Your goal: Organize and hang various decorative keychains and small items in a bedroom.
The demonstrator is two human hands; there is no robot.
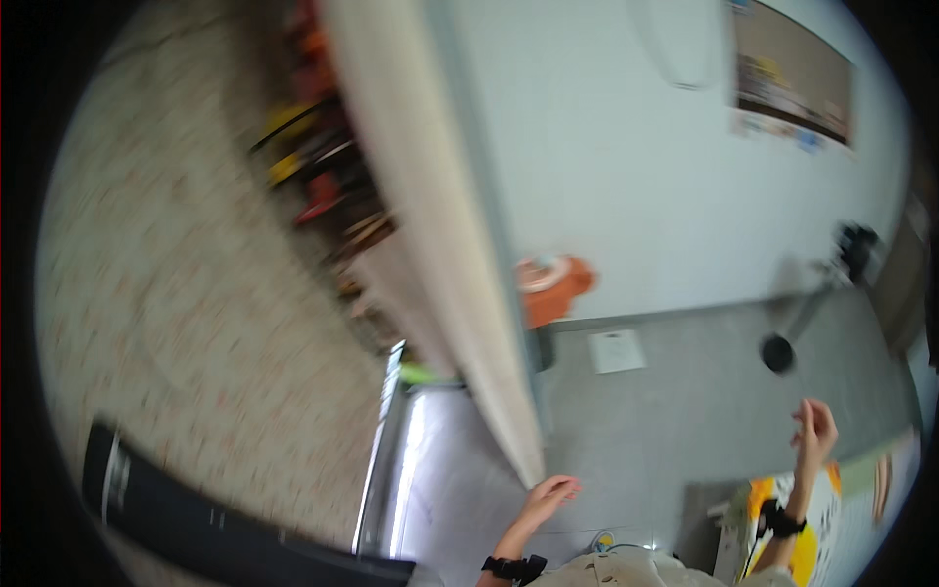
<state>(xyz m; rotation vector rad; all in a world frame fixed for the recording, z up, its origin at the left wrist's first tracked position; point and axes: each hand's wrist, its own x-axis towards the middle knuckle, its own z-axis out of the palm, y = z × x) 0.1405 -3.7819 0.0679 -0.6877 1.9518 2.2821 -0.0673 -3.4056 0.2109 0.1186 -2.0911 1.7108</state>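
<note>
Near the bottom centre, my left hand (551,497) is held in the air with its fingers loosely bent, in front of the lower end of a pale wall edge (440,242). Nothing shows in it. My right hand (816,431), at the lower right, is raised over the grey floor (660,440) with curled fingers; whether they are closed is not clear. Black straps are round both wrists. Below the right hand stands a small table with a yellow, orange and white cover (825,513). The view is partly blurred.
A white flat square (617,351) lies on the floor by the wall, beside an orange object (554,290). A black stand with a round base (777,354) is at the right. Cluttered items (323,161) line the wall's left side. A dark panel (235,513) crosses the lower left.
</note>
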